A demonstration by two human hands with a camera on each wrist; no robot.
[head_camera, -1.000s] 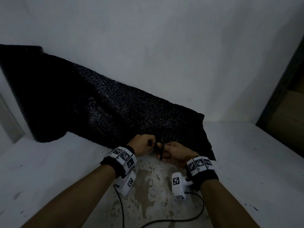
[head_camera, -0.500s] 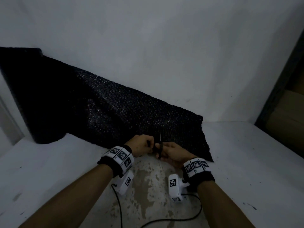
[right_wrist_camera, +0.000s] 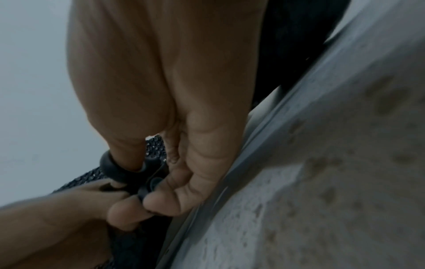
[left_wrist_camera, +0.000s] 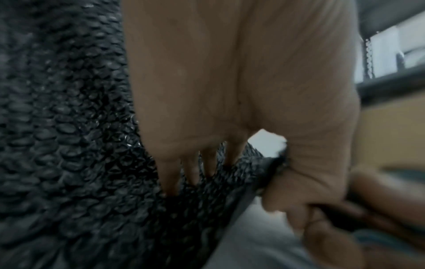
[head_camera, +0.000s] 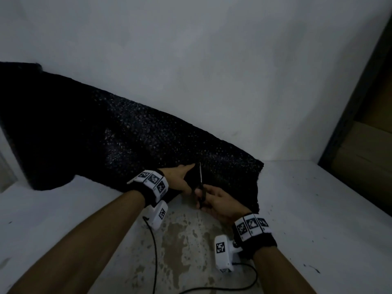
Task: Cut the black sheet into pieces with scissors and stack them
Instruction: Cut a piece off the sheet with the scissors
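A long black bubble sheet [head_camera: 127, 145] lies on the table and leans up against the white wall. My left hand [head_camera: 182, 177] holds its near edge, fingers stretched along one face and thumb on the other [left_wrist_camera: 230, 191]. Just to the right, my right hand [head_camera: 216, 200] grips black-handled scissors [head_camera: 200, 181], thumb through one ring [right_wrist_camera: 115, 171]. The blades point away from me, up into the sheet [left_wrist_camera: 69, 145] beside the left thumb. The blade tips are too thin to tell how far apart they stand.
The white table has a worn brownish patch [head_camera: 191, 240] under my forearms. A black cable [head_camera: 154, 251] runs from the wrist cameras toward me. A dark frame with brown cardboard [head_camera: 360, 155] stands at the right. The wall rises close behind the sheet.
Both hands have moved forward into the sheet. The scissor blade now reaches higher up the sheet, and my left fingers have stretched out along it.
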